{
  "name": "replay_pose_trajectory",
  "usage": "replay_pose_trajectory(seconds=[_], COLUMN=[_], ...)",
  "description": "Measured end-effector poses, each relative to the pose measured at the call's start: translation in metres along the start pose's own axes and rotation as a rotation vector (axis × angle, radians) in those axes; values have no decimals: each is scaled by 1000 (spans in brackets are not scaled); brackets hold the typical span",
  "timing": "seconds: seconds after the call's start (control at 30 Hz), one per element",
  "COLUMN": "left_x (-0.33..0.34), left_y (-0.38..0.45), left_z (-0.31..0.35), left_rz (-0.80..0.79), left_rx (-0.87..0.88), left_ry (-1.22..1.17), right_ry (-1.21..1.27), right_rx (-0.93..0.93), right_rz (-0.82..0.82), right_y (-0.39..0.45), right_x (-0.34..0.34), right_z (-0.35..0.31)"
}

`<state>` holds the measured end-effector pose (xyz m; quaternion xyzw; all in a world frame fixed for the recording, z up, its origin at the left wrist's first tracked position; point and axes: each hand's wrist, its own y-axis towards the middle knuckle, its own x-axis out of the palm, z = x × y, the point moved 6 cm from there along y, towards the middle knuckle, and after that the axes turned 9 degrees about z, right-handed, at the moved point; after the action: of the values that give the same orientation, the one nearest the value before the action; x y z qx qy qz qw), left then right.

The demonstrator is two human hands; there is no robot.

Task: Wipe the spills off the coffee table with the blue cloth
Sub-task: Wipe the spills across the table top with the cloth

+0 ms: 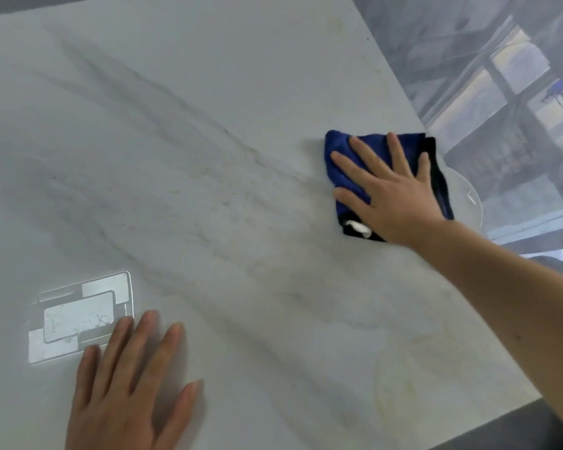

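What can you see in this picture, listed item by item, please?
table: one, white marble with grey veins, fills most of the view
cloth: one, blue, folded, near the table's right edge
stains: faint yellowish marks, near right part of the table
reflection: one, bright, near left on the table
clear bowl: one, at the table's right edge, partly behind the cloth
floor: glossy grey, beyond the right edge
left hand: flat on the table, fingers spread
right hand: pressing flat on the cloth
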<state>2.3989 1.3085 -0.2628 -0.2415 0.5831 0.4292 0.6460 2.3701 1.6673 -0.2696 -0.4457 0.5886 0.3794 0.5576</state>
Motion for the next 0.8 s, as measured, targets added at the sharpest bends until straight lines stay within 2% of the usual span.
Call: replay_pose_trajectory(seconds=[0.13,0.27,0.4,0.53,0.67,0.8], left_x=[-1,-1,-3,-2,0,1], left_y=[0,-1,0,1,-3,-4], left_z=[0,0,3,2,2,0], left_rz=[-7,-7,-8,-14,-34,-55], left_rx=[0,-11,6,10,-2,-29], left_ry=[-11,-34,-14,3,-9,-31], right_ry=[-18,11,-9,-54,-86,-50], right_rx=[73,149,23,-158,-251,-207], right_rz=[-2,-32,-38,-90,-116,-66], right_y=[-11,-58,-115,-135,-106,-63], right_x=[1,1,-2,3,4,5], right_z=[28,36,5,-32,-38,-18])
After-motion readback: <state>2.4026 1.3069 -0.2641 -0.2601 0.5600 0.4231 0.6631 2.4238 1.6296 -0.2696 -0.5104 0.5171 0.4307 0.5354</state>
